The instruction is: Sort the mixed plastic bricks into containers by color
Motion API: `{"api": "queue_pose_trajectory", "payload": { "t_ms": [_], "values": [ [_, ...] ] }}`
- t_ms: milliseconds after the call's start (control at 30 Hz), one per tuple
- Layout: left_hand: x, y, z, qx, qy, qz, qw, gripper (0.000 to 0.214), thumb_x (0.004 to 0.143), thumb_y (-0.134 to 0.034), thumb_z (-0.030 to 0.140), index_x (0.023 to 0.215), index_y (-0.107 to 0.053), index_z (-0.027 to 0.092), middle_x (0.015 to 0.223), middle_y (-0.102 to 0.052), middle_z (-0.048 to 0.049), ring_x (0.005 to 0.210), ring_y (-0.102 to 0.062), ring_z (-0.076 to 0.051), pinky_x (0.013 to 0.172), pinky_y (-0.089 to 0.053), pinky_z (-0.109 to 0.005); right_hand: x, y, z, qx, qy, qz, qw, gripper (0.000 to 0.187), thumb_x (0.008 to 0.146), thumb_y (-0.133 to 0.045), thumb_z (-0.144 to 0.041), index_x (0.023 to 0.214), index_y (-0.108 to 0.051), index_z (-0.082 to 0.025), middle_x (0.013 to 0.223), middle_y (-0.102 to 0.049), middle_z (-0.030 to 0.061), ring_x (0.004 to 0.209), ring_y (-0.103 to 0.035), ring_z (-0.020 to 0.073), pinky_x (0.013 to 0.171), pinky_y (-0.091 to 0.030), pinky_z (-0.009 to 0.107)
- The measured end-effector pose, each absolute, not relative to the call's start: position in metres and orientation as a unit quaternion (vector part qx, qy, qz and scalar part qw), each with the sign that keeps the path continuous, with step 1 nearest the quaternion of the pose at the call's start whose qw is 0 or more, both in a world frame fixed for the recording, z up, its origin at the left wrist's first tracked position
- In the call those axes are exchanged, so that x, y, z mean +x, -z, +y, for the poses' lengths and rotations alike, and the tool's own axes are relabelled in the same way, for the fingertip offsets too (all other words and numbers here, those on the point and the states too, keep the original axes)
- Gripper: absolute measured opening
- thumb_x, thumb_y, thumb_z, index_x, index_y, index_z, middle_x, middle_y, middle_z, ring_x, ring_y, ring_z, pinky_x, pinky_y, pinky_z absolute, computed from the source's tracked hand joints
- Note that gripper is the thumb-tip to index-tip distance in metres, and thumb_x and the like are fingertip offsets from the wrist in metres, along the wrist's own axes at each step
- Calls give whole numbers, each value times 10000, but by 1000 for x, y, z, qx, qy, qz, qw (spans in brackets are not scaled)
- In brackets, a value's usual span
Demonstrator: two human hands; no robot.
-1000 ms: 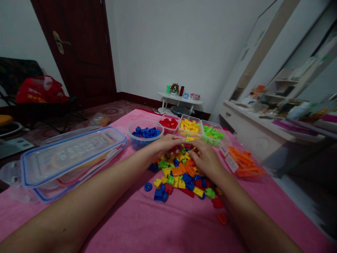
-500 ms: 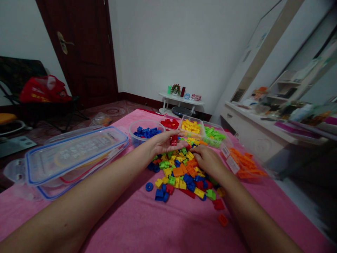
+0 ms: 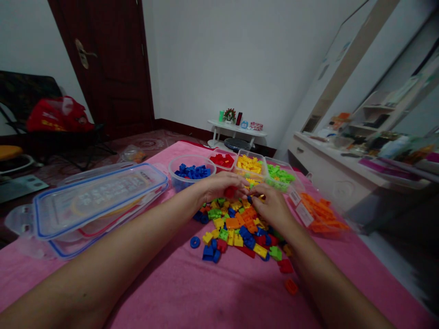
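Note:
My left hand (image 3: pixel 222 183) is over the far side of a mixed pile of toy building bricks (image 3: pixel 232 223), its fingers curled round a red building brick (image 3: pixel 230 192) that shows below the palm. Close beside its fingertips, my right hand (image 3: pixel 270 203) reaches into the pile with thumb and fingers drawn together. Bits of yellow and dark blue show at those fingertips; what they hold is hard to make out. Yellow, orange, blue, green and red pieces make up the pile, and a blue ring (image 3: pixel 195 242) lies at its left edge.
Behind the pile stand a round tub of blue bricks (image 3: pixel 170 176) and boxes of red (image 3: pixel 213 167), yellow (image 3: pixel 264 171) and green bricks (image 3: pixel 294 185). An orange-brick box (image 3: pixel 302 214) is at right. Stacked clear lids (image 3: pixel 103 196) lie left on the pink cloth (image 3: pixel 164 292).
My left hand has turned palm down and its fingers have closed over the red brick. The two hands' fingertips have come closer together, and the right fingers have drawn in.

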State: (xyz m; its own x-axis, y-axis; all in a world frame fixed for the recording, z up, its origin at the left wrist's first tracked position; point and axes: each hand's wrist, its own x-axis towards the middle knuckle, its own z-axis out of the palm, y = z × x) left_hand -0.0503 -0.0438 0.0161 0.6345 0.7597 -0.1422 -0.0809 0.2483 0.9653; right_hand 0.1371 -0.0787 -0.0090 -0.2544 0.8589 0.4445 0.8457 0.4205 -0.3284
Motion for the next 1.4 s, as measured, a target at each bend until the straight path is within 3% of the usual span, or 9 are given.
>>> {"api": "queue_pose_trajectory", "payload": {
  "t_ms": [100, 333, 533, 700, 867, 967, 1100, 1267, 1400],
  "values": [
    [-48, -20, -50, 614, -297, 320, 657, 195, 693, -590, 116, 883, -637, 124, 886, -691, -78, 755, -655, -124, 681, -469, -221, 137, 7, -79, -519, -4, -789, 328, 256, 721, -483, -102, 849, -683, -199, 883, -657, 44, 862, -596, 188, 783, -457, 308],
    [-51, -21, -47, 719, -349, 335, 500, 307, 813, -530, 404, 927, -650, 146, 906, -670, -68, 698, -603, -109, 538, -431, -189, 143, 23, -65, -483, 1, -826, 292, 439, 782, -465, -142, 1205, -576, -182, 1241, -585, 78, 1158, -499, 222, 1009, -355, 396],
    [-49, -15, -42, 710, -355, 375, 478, 217, 761, -610, 277, 911, -656, 128, 791, -633, -29, 594, -556, -81, 483, -399, -170, 149, 36, -51, -494, -13, -834, 246, 378, 751, -496, -110, 1086, -653, -190, 1087, -665, 68, 1027, -579, 210, 928, -416, 362],
    [-44, -13, -46, 635, -350, 368, 583, 165, 748, -640, 196, 888, -648, 108, 697, -610, -9, 525, -531, -60, 477, -394, -166, 149, 29, -57, -525, 11, -806, 272, 273, 705, -571, -128, 932, -698, -211, 951, -692, 48, 911, -608, 215, 835, -452, 358],
    [-39, -18, -50, 455, -363, 328, 744, 153, 870, -515, 218, 935, -600, 110, 748, -637, -53, 553, -578, -59, 472, -423, -128, 137, 2, -73, -523, 16, -736, 429, 246, 739, -635, -295, 954, -689, -188, 913, -688, 55, 782, -610, 181, 730, -477, 317],
    [-37, -18, -51, 378, -367, 312, 791, 198, 908, -452, 249, 970, -582, 113, 730, -635, -57, 564, -602, -74, 477, -455, -126, 124, -13, -84, -509, -1, -719, 473, 257, 741, -644, -309, 958, -683, -178, 848, -672, 48, 672, -582, 151, 648, -477, 293],
    [-36, -11, -49, 317, -320, 241, 860, 343, 902, -438, 395, 977, -577, 90, 691, -616, -60, 548, -604, -104, 464, -491, -167, 111, -21, -94, -464, -73, -740, 481, 331, 724, -665, -269, 1047, -642, -199, 998, -636, 64, 659, -578, 127, 605, -488, 272],
    [-36, -5, -50, 289, -263, 232, 891, 253, 898, -456, 310, 899, -580, 90, 711, -607, -78, 505, -565, -70, 320, -307, -78, 119, -28, -94, -463, -54, -708, 531, 267, 789, -608, -331, 1016, -640, -193, 1027, -624, 73, 707, -589, 136, 633, -490, 278],
    [-27, -19, -51, 332, -271, 295, 854, 164, 871, -490, 230, 804, -570, 104, 643, -556, -25, 412, -455, -19, 295, -208, -69, 134, -34, -91, -482, -53, -675, 557, 246, 815, -570, -349, 984, -648, -188, 955, -644, 63, 674, -585, 136, 610, -484, 278]
  ]
}}
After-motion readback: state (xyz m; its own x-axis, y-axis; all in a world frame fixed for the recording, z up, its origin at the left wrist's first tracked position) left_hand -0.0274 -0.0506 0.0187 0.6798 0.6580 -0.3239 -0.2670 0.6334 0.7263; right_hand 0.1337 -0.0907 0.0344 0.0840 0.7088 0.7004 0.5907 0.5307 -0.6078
